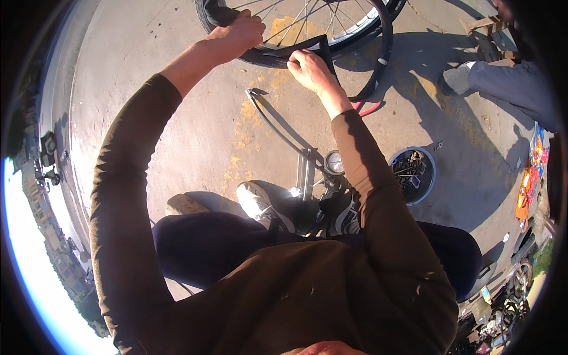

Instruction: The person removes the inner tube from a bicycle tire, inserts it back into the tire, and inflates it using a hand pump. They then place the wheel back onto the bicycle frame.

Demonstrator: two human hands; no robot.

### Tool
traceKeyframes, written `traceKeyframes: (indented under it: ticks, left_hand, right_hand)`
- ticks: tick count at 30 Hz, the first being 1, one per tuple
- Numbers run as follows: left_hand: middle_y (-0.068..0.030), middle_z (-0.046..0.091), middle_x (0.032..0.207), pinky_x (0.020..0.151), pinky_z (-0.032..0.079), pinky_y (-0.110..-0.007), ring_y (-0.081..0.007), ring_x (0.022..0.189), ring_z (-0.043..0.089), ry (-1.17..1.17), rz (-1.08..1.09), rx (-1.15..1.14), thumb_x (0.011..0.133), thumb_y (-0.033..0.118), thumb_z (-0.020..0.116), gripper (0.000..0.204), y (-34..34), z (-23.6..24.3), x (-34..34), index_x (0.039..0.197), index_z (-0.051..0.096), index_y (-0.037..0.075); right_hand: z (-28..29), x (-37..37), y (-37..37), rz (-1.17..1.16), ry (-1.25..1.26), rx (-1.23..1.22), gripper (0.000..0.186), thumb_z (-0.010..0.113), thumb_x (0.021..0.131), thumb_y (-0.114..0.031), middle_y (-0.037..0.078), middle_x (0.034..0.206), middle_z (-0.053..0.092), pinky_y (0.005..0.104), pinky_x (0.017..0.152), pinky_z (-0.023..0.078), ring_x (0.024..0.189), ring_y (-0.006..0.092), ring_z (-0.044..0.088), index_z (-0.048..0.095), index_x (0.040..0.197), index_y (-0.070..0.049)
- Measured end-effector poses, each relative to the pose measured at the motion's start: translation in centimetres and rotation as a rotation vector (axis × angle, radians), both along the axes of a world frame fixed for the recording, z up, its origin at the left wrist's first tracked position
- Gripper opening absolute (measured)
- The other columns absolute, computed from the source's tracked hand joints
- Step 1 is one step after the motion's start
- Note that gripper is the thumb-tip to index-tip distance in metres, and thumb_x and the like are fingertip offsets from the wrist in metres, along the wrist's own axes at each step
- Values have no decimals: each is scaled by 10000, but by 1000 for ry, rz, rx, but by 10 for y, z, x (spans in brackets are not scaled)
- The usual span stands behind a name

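Black rubber fills both hands: the bicycle tyre sits on a spoked wheel lying on the concrete floor. The left hand has its grip pressed over the tyre's edge, and just beside it the right hand pinches a loose black inner tube, which loops out from the wheel. Nearer the person than the wheel stands a floor pump with a round gauge, and beside the pump a round tub of small parts.
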State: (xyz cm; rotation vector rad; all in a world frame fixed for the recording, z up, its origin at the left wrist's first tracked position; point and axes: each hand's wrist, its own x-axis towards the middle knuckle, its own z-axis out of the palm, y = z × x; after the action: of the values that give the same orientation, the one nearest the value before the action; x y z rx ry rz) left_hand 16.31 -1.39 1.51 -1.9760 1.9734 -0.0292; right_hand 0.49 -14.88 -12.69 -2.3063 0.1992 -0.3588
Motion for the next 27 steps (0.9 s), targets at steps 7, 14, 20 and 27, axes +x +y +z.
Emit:
traceKeyframes:
  ticks: [7,14,20,27]
  left_hand:
    - [-20,608,937,937,414,-321,-207,1008,559,-115,72,155,756,39,645,118,-17,-13,6,826,687,124]
    - [-96,670,1012,856,519,-363,-306,1019,639,-9,386,387,757,-16,624,173,-50,-15,-9,899,701,47]
    - [0,614,845,1148,255,-392,-152,984,593,-175,51,295,759,135,683,77,-32,-1,-37,834,700,132]
    - [-64,555,959,1102,308,-378,-216,1055,512,-398,-16,-110,664,120,631,230,27,-44,-64,873,669,32]
  right_hand:
    - [7,10,1,139,167,-85,404,569,783,-64,199,1042,651,432,846,498,998,364,616,541,1184,-104]
    - [10,-5,14,1,62,-50,197,541,752,35,196,954,587,484,818,470,943,394,579,551,943,-13]
    - [-15,-15,1,-48,-63,-28,223,540,757,44,172,922,598,452,800,476,927,376,583,568,965,-31]
    - [42,-8,9,-150,-88,12,123,594,755,-24,150,823,652,418,753,505,849,337,622,666,853,-40]
